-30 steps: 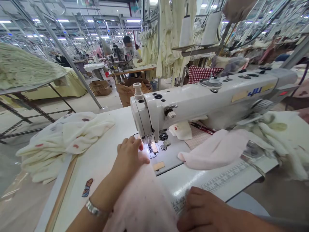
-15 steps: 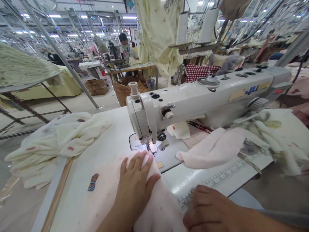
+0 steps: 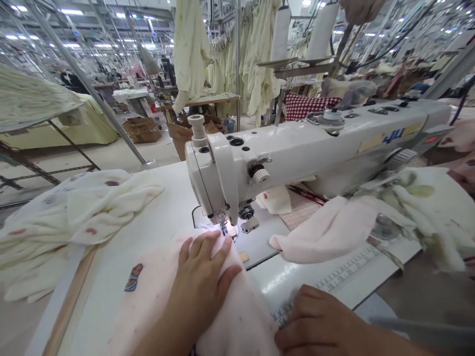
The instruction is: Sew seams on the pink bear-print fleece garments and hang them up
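A pale pink spotted cloth (image 3: 156, 301) lies on the white sewing table (image 3: 163, 217), its front edge at the lit needle of the white sewing machine (image 3: 297, 148). My left hand (image 3: 202, 282) rests flat on the cloth, fingers stretched toward the presser foot (image 3: 224, 228). At the near table edge my right hand (image 3: 319, 326) is closed, gripping the cloth's right edge beside the printed ruler strip (image 3: 345, 277).
A heap of cream spotted garments (image 3: 74, 212) lies at the table's left. Pink folded cloth (image 3: 326, 232) and more cream fabric (image 3: 434, 212) lie right of the needle. Thread cones (image 3: 322, 34) stand behind the machine. Hanging cream garments, racks and cardboard boxes fill the background.
My left hand pulled back from a curled pinch at the needle to lie flat on the pink cloth, which now covers more of the table. The view shifted slightly left.
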Available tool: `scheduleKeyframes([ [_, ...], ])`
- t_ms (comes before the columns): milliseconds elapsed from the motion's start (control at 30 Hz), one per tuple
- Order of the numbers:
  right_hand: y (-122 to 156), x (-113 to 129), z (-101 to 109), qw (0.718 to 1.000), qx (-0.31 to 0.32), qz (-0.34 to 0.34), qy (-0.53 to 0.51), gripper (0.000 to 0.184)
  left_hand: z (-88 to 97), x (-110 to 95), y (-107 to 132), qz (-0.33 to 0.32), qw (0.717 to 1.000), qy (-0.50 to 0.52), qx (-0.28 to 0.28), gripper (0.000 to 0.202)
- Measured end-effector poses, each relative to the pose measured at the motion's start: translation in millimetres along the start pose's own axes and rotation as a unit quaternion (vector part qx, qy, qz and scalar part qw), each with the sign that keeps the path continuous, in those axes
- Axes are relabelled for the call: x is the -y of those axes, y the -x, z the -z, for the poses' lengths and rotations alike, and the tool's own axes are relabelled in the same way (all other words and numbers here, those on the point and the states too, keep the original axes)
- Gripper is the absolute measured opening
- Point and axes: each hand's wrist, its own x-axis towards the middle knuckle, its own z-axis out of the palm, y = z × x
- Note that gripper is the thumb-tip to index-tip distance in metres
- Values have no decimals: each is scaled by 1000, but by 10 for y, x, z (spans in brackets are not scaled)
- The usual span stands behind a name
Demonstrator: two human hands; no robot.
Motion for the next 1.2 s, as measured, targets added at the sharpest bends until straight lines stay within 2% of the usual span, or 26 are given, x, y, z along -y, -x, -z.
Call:
scheduleKeyframes([
  [133, -132, -135, -122, 998, -63, 8, 12, 25, -29, 169, -146, -38, 998, 46, -34, 25],
  [200, -185, -196, -165, 997, -77, 12, 23, 23, -3, 226, -214, -55, 996, 61, -26, 23],
  [267, -214, -233, -187, 997, -79, 11, 21, 24, 73, 197, -232, -56, 996, 63, -10, 22],
  [333, -225, -245, -195, 997, -79, 6, 10, 26, 175, 53, -171, -33, 996, 79, -4, 23],
  [433, -246, -229, -197, 995, -100, -10, -14, 20, 263, -326, 46, -18, 992, 128, -15, 12],
  [533, -302, -197, -176, 986, -156, -16, -56, 13, 218, -694, 272, 15, 993, 107, -41, 29],
  [633, -361, -179, -123, 971, -218, 16, -100, 10, 155, -845, 394, 97, 988, 68, -98, 26],
  [700, -375, -187, -92, 970, -215, 44, -101, 11, 155, -823, 430, 81, 986, 73, -128, 28],
  [800, -353, -226, -87, 977, -188, 61, -84, 12, 207, -722, 467, 18, 987, 117, -113, 14],
  [933, -303, -271, -121, 980, -171, 37, -89, 12, 280, -652, 513, 45, 978, 187, -85, 9],
  [1033, -285, -271, -139, 983, -157, 28, -94, 10, 273, -684, 532, 58, 973, 209, -77, 15],
  [1100, -299, -247, -140, 983, -157, 23, -95, 9, 231, -727, 522, 62, 977, 182, -87, 10],
  [1200, -379, -177, -117, 973, -204, 7, -109, 9, 191, -748, 441, 56, 989, 88, -109, 35],
])
